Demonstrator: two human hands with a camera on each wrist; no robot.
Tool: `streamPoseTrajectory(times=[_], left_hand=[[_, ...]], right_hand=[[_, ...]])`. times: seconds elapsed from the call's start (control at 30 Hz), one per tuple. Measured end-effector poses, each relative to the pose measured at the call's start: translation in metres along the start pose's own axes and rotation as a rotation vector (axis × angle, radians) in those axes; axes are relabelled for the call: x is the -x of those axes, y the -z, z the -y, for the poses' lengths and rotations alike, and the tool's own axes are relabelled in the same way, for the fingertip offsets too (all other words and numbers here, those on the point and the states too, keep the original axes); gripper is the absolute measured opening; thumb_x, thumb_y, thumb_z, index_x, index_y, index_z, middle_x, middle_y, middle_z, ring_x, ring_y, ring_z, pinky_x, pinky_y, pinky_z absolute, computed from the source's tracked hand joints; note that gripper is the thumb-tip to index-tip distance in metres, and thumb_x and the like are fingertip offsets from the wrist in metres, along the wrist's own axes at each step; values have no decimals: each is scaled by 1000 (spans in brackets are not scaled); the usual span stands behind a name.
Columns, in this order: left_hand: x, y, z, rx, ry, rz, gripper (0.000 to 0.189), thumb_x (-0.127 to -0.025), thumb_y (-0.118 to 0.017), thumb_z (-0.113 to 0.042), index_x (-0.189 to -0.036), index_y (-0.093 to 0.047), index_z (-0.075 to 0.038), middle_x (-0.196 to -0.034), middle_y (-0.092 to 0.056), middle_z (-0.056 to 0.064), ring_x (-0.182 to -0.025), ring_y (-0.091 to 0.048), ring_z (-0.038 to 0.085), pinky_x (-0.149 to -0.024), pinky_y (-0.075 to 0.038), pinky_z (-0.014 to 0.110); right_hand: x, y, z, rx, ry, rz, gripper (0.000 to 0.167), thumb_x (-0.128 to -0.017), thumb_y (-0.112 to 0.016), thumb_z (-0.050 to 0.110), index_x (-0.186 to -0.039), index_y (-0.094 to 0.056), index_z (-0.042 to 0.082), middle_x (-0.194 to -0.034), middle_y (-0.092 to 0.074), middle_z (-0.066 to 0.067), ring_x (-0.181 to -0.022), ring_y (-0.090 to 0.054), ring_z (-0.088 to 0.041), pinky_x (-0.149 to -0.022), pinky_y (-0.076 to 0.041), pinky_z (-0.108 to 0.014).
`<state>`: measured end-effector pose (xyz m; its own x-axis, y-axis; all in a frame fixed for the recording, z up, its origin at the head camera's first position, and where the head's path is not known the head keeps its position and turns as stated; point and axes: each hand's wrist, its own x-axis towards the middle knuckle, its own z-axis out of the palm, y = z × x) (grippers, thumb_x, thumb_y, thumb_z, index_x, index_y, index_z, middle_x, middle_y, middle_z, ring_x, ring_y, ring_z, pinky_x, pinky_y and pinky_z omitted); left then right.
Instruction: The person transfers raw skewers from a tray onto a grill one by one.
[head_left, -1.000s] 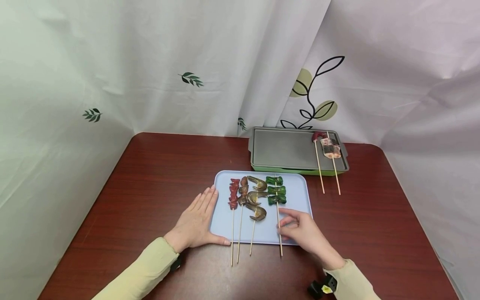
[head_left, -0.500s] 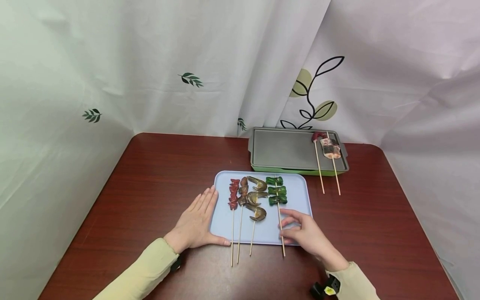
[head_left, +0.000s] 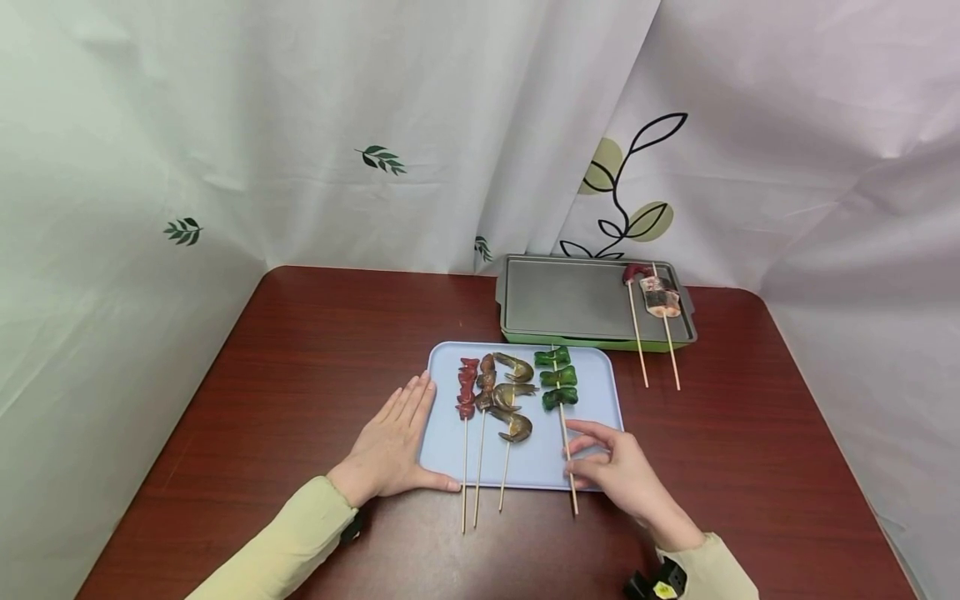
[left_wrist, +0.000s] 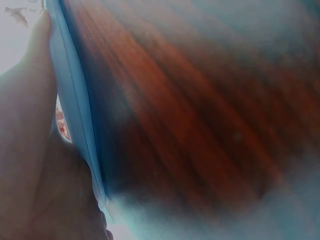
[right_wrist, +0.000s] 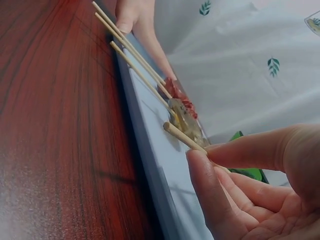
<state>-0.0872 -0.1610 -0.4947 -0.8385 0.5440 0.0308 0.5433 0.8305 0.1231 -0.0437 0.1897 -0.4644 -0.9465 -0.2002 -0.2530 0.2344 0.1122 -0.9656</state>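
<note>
Green skewer (head_left: 558,377) over blue tray (head_left: 540,458), contact unclear | right hand (head_left: 621,468) pinching its stick (right_wrist: 183,136) | left hand (head_left: 390,447) flat at tray edge | risk: loose pinch, stick twists, bumps shrimp skewer (head_left: 513,394)

The head view looks down; close wrist views share the tray (head_left: 536,460).

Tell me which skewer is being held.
The green skewer, rightmost of the four at the blue tray: the right hand pinches its stick; the other skewers lie unheld.
</note>
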Motion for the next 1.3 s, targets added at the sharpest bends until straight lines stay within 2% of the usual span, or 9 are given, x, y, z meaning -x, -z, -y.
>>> streamPoseTrajectory(times=[0.33,0.57,0.77,1.3], left_hand=[[0,-1,0,-3,-1,-4,144,-67,-45,-100,-158,-19,7,-166,-16,22,-153,-13,33,-122,-16,44],[0,0,0,-4,1,6,145,-66,-43,-101,-159,-18,7,-166,-16,23,-153,-13,33,-122,-15,44],[0,1,0,11,-11,-16,144,-66,-46,-100,-157,-22,9,-164,-20,25,-152,-16,36,-121,-18,46],[1,2,-1,3,-9,-12,143,-67,-46,-100,-157,-22,8,-165,-18,24,-152,-16,35,-122,-17,45]], right_hand=[[7,2,5,8,27,3,63,-84,-73,-12,-142,-49,-13,-105,-64,-26,-72,-71,-22,-65,-62,-39],[11,3,8,17,51,13,63,-84,-71,-13,-142,-48,-13,-106,-63,-27,-73,-72,-21,-65,-62,-40],[14,3,11,25,72,14,62,-84,-70,-14,-142,-48,-13,-106,-62,-26,-72,-71,-20,-64,-62,-40],[22,5,22,66,108,13,60,-85,-69,-14,-142,-50,-12,-106,-63,-28,-76,-73,-21,-65,-62,-40]])
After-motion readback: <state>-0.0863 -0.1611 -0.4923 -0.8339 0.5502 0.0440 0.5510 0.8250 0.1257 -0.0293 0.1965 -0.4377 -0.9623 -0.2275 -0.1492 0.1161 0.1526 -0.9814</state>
